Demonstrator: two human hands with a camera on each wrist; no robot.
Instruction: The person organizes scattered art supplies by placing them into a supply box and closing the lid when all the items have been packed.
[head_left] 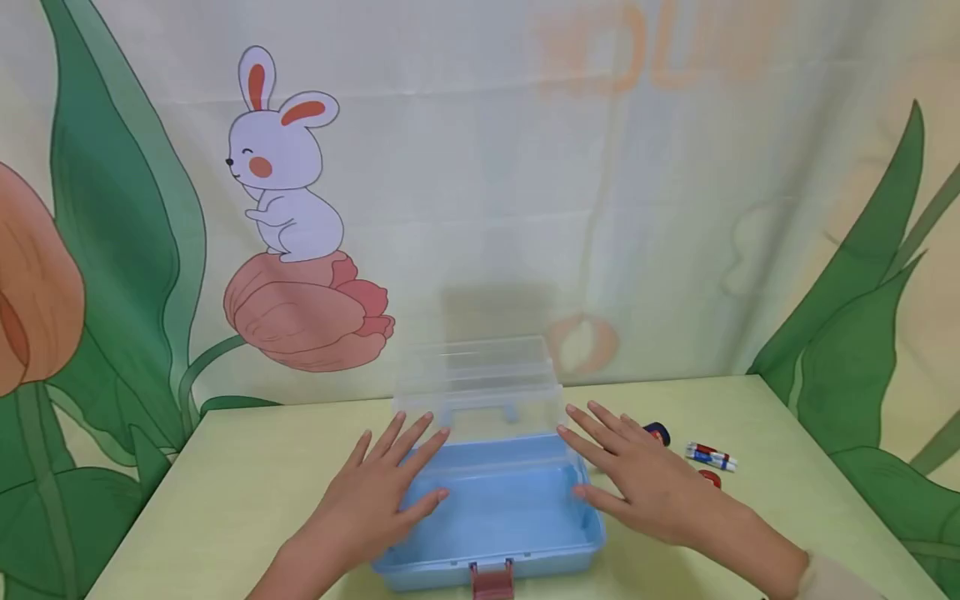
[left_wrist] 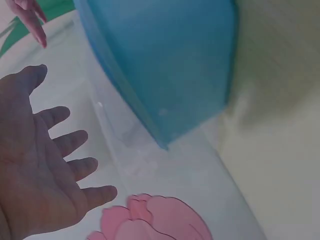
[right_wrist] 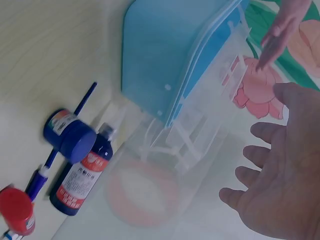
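A light-blue plastic box (head_left: 495, 517) stands on the table with its clear lid (head_left: 480, 367) raised at the back and a pink latch (head_left: 492, 581) on its front. My left hand (head_left: 375, 496) hovers palm down over the left side of the box, fingers spread and holding nothing. Over the right side is my right hand (head_left: 645, 479), its fingers straight and spread, also without anything in it. Both palms and separated fingers show in the wrist views, apart from the blue wall of the box (right_wrist: 155, 55). Nothing lies inside the box.
Right of the box are a dark blue bottle (right_wrist: 82, 175) with a label, a blue jar (right_wrist: 70, 136), a red jar (right_wrist: 17, 211) and some markers (head_left: 711, 457). A printed curtain (head_left: 480, 192) with a rabbit and tulips hangs behind the table (head_left: 262, 467).
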